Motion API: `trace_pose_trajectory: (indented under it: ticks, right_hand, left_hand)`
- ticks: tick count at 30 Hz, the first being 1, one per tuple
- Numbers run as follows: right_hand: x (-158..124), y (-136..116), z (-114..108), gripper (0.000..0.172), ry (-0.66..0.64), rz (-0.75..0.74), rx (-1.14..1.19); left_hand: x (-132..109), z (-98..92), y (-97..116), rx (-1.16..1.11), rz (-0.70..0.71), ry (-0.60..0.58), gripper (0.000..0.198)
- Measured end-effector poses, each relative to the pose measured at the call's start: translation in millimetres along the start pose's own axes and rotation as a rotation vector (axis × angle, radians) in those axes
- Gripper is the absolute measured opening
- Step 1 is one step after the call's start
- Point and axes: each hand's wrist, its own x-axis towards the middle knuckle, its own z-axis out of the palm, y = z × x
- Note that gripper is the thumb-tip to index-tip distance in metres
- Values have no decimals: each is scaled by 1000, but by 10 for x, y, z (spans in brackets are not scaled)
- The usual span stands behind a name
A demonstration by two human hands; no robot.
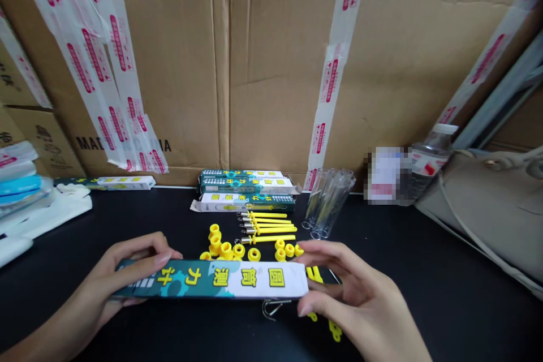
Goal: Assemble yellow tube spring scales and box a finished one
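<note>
A long, narrow carton box [195, 279], green and white with yellow Chinese characters, lies across the front, held above the table. My left hand [114, 277] is closed around its green end, thumb on the printed face. At the white end, my right hand [352, 288] has its fingers and thumb curled about the box's end, one finger against the opening. A metal hook [271, 310] shows just below the box. Beyond it lie yellow plastic rings and caps [225, 250] and several yellow rods with metal ends [271, 229]. Small yellow pieces [335, 329] are partly hidden by my right hand.
Several similar boxes [246, 201] are stacked at the back, with another box [125, 182] further left. Clear tubes [328, 203] stand in a leaning bundle. A plastic bottle [430, 164] and a beige bag [492, 209] are at right, white plastic packaging [59, 209] at left. A large cardboard box [271, 68] walls the back.
</note>
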Motion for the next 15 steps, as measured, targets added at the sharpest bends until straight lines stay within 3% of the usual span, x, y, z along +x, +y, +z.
trace_pose_trajectory:
  ticks: [4, 12, 15]
  right_hand:
    - [-3, -21, 7, 40, 15, -20, -132]
    - [-31, 77, -128, 45, -73, -424, -423]
    - [-33, 40, -132, 41, -95, -511, -507]
  left_hand:
    - [-8, 7, 2, 10, 2, -21, 36]
    - [25, -22, -57, -1, -19, -27, 42]
    - [66, -54, -125, -64, -54, -66, 43]
